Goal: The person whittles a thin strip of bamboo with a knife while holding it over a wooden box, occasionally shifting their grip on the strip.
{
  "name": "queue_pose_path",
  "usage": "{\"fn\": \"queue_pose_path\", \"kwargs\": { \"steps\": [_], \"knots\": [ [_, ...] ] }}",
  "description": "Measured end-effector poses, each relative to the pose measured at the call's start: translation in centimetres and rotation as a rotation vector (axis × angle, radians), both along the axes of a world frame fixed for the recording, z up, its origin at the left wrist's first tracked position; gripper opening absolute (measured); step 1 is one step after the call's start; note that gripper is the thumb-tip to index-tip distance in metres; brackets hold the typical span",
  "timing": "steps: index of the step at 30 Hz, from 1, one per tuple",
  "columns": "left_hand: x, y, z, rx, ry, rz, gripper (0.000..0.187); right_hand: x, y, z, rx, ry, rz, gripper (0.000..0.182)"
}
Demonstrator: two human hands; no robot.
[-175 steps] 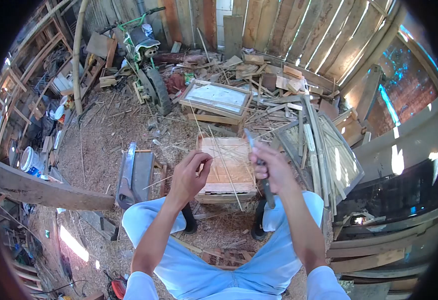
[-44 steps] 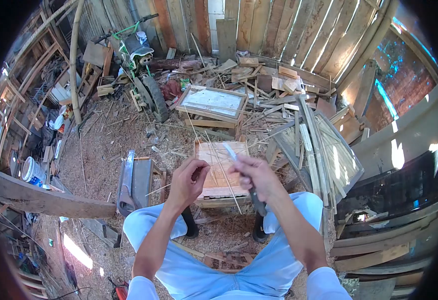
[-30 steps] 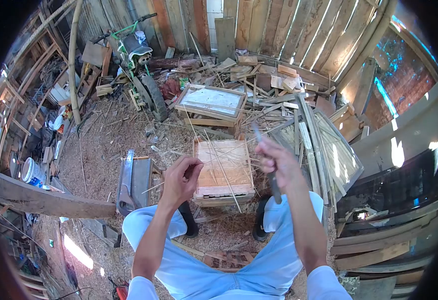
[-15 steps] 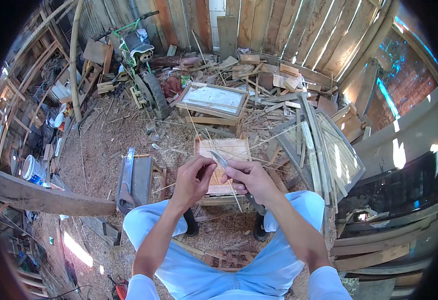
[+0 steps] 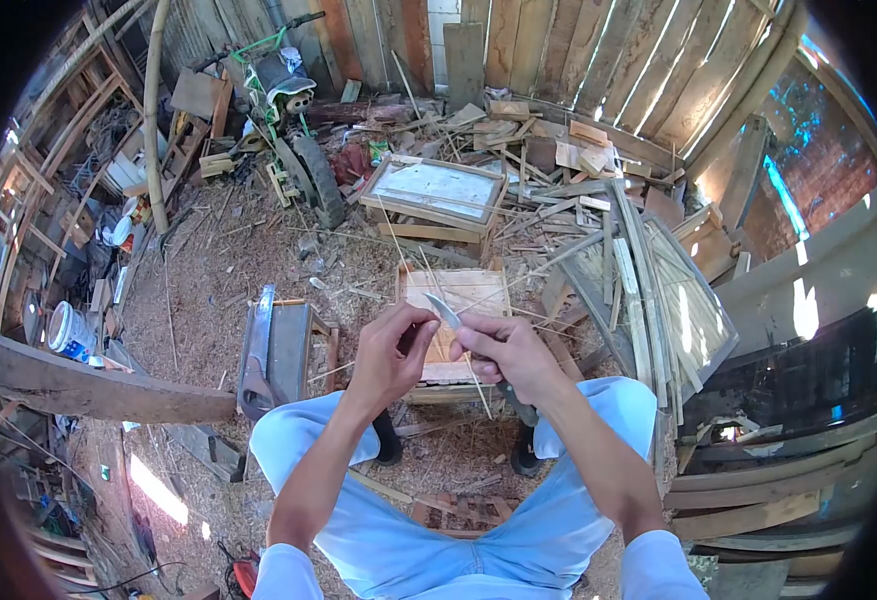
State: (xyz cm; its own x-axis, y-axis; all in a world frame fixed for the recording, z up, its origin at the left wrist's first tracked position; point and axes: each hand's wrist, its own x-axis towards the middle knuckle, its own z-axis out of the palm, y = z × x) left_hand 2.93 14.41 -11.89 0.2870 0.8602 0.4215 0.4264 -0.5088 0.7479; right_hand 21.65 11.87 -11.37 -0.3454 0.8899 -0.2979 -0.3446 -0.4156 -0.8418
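A knife (image 5: 444,311) with a bare metal blade and a dark handle is in my right hand (image 5: 503,352), its fingers closed around it and the blade pointing up and left. My left hand (image 5: 395,348) is pinched close by the blade tip, on what looks like a thin wooden strip (image 5: 483,397); the fingers partly hide the contact. The strip slants past both hands, and its lower end shows below my right hand. Under the hands stands a light wooden box (image 5: 466,281) with more thin strips lying across it.
A handsaw (image 5: 258,345) lies on a dark-topped wooden stand (image 5: 291,352) at left. Behind is a framed white panel (image 5: 436,190). Scrap wood (image 5: 548,150) is heaped along the back wall, near a small bike (image 5: 303,165). Framed panels (image 5: 673,300) lean at right. Shavings cover the ground.
The view has shifted slightly, so the surroundings sit a little more to the right. Both hands keep nearly the same pose, with the knife still beside the left fingertips.
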Motion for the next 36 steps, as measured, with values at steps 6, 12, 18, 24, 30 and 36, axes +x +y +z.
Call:
{"fn": "queue_pose_path", "kwargs": {
  "steps": [6,12,18,24,30,36],
  "knots": [
    [0.1,0.1,0.2,0.046,-0.016,-0.028,0.006,1.6,0.6,0.6,0.021,-0.043,-0.106,0.032],
    [-0.2,-0.1,0.2,0.047,0.004,-0.004,0.006,2.3,0.6,0.4,0.015,-0.054,-0.160,0.022],
    [-0.4,-0.1,0.0,0.050,0.017,0.015,0.006,2.5,1.2,-0.3,-0.022,-0.033,-0.078,0.022],
    [-0.8,0.2,0.0,0.033,0.031,0.019,0.006,4.9,1.4,0.8,-0.018,0.039,-0.340,0.030],
    [-0.8,0.4,-0.1,0.050,0.044,-0.001,0.005,3.6,1.4,-0.3,-0.032,0.052,-0.162,0.030],
    [-1.2,0.5,0.0,0.031,0.044,0.000,0.005,7.2,2.1,0.7,-0.025,0.141,-0.346,0.034]
  ]
}}
